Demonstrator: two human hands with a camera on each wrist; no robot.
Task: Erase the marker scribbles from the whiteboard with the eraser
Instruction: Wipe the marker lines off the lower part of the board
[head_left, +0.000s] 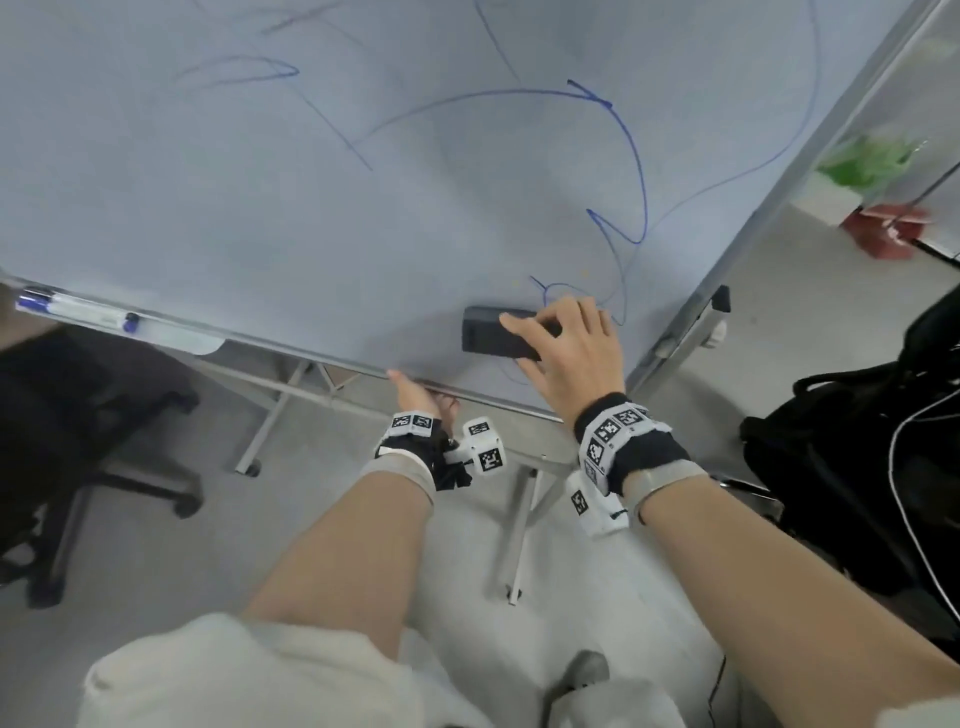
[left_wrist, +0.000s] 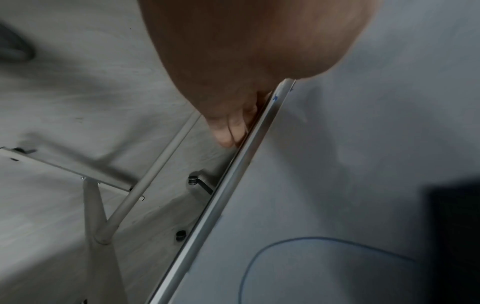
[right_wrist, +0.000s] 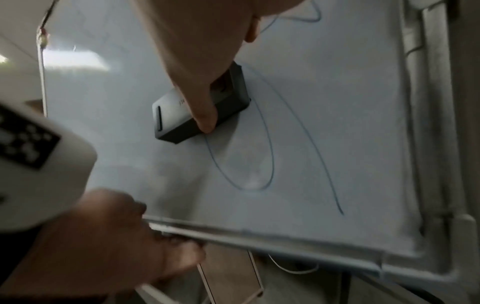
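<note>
The whiteboard (head_left: 311, 208) fills the upper head view, with blue marker scribbles (head_left: 636, 171) looping across its right half. A dark grey block eraser (head_left: 485, 332) lies flat against the board near the lower right corner. My right hand (head_left: 566, 343) grips the eraser (right_wrist: 176, 115), thumb on its lower side and fingers over the top. A thin blue loop (right_wrist: 246, 160) runs just below the eraser. My left hand (head_left: 415, 397) grips the board's bottom frame edge (left_wrist: 233, 176), fingers curled under the edge.
A blue-capped marker (head_left: 78, 312) lies on the tray at the board's lower left. The board's metal stand legs (head_left: 519, 530) sit below. A black office chair (head_left: 78, 415) is on the left, a dark bag with cables (head_left: 883, 441) on the right, a green plant (head_left: 867, 161) beyond.
</note>
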